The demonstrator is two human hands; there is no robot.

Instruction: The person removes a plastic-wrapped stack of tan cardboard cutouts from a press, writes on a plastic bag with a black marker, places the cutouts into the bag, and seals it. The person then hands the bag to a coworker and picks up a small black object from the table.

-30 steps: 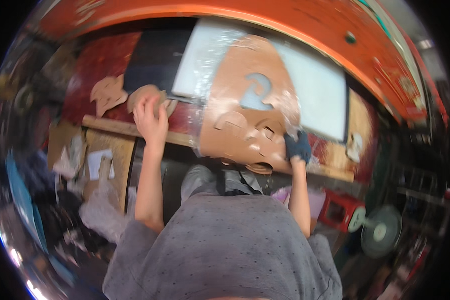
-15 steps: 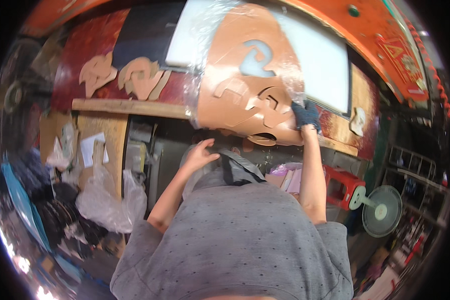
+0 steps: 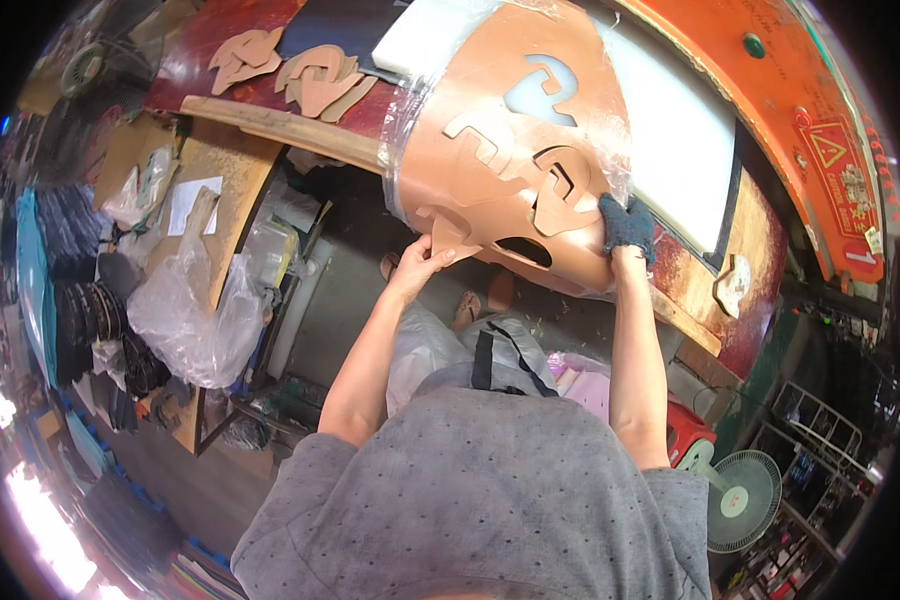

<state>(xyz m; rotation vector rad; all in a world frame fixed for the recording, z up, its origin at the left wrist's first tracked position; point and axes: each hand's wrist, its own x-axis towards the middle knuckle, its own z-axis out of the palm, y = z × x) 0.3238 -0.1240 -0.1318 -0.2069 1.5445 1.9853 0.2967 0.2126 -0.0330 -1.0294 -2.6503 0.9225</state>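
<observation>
A tan leather-like sheet [image 3: 470, 90] with curved shapes cut in it hangs over the near edge of the bench, with clear plastic film along its sides. My bare left hand [image 3: 417, 268] pinches a cut tan piece [image 3: 453, 233] at the sheet's lower left edge; the piece is tilted up out of the sheet. My right hand [image 3: 628, 228], in a dark blue glove, grips the sheet's right edge, its fingertips partly hidden. Loose cut pieces [image 3: 562, 190] lie on the sheet between my hands, next to a dark oval hole [image 3: 525, 252].
Stacked cut pieces [image 3: 320, 82] lie on the red bench top to the left, and a pale piece [image 3: 733, 287] on the right. A white board [image 3: 670, 140] is under the sheet. An orange machine [image 3: 820, 130] borders the far right. Plastic bags [image 3: 195, 320] and a fan [image 3: 745, 500] flank me.
My left hand has gone from in front of my body up to the sheet's lower edge and taken hold of a cut piece. My right hand stays at the right edge. The view has turned.
</observation>
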